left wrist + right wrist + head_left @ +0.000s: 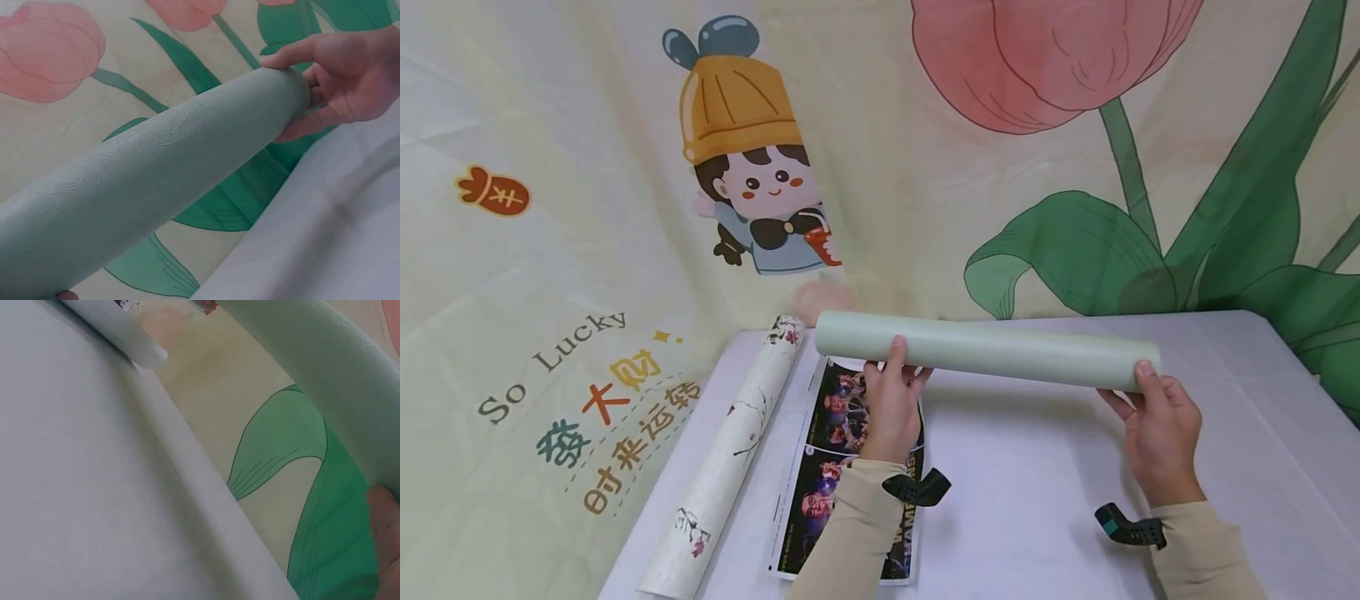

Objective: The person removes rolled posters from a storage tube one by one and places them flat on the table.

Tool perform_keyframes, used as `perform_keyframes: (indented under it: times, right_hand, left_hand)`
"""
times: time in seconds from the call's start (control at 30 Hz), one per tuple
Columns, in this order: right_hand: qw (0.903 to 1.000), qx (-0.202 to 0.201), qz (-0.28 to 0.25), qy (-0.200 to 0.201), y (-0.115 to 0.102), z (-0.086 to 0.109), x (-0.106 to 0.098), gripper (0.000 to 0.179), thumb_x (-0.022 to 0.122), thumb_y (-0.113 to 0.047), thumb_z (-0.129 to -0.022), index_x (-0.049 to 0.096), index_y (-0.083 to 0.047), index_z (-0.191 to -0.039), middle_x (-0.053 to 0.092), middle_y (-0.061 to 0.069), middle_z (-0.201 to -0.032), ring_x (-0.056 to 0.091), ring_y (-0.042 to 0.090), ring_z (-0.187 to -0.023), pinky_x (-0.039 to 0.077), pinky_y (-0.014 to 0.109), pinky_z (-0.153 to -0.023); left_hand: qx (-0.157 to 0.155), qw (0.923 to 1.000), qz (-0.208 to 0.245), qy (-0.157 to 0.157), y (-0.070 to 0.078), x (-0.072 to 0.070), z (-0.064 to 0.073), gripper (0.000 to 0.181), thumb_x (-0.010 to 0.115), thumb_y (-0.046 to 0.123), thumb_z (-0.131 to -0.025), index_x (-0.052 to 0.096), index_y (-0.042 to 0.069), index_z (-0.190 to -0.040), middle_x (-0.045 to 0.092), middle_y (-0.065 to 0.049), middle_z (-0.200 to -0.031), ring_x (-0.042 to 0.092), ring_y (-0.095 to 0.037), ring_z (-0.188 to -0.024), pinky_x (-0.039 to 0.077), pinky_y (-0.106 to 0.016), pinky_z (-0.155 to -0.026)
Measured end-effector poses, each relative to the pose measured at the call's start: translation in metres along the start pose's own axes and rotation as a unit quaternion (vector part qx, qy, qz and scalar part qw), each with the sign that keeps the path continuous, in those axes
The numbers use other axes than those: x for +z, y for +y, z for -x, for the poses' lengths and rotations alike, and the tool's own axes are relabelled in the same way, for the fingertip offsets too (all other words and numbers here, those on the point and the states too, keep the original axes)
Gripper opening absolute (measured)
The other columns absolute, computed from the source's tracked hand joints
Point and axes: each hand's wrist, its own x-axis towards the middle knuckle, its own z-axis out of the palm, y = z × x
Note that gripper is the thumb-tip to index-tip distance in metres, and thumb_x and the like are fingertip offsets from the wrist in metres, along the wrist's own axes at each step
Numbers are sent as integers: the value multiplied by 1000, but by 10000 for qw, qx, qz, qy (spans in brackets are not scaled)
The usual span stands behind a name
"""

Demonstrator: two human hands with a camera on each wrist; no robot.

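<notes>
A pale green roll of wallpaper (988, 346) is held up sideways above the table, its left end a little higher. My left hand (891, 412) grips it left of the middle, thumb on the near side. At the right end, my right hand (1163, 437) pinches the roll with its thumb in front and fingers underneath. The left wrist view shows fine raised lines on the roll's surface (162, 162), and the right hand (356, 75) around its far end. Only part of the right hand (386, 531) shows in the right wrist view, against the roll (325, 369).
A white roll with a flower-branch print (741, 433) lies along the table's left side. Beside it, partly under my left forearm, lies a dark printed sheet (808, 508) with pictures of people. Behind the white-covered table (1022, 500) hangs a printed cloth (880, 167).
</notes>
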Motion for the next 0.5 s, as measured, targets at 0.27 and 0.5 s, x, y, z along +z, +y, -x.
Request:
perform_keyframes:
  times: [0.27, 0.5]
  right_hand:
    - [9996, -144, -17, -239, 3, 4, 8, 36, 65, -16, -99, 46, 11, -85, 47, 18, -134, 60, 31, -112, 57, 37, -83]
    - [9970, -69, 375, -671, 9, 11, 15, 39, 61, -17, -101, 41, 12, -85, 47, 16, -133, 59, 29, -113, 56, 36, -85]
  left_hand:
    - [-341, 9989, -18, -334, -9, 9, 3, 55, 62, 28, -101, 32, 17, -146, 47, -19, -137, 59, -36, -116, 51, -56, -93]
    - [-478, 9980, 176, -366, -17, 14, 6, 60, 66, 21, -98, 29, 20, -146, 45, -20, -138, 57, -43, -118, 50, -63, -88]
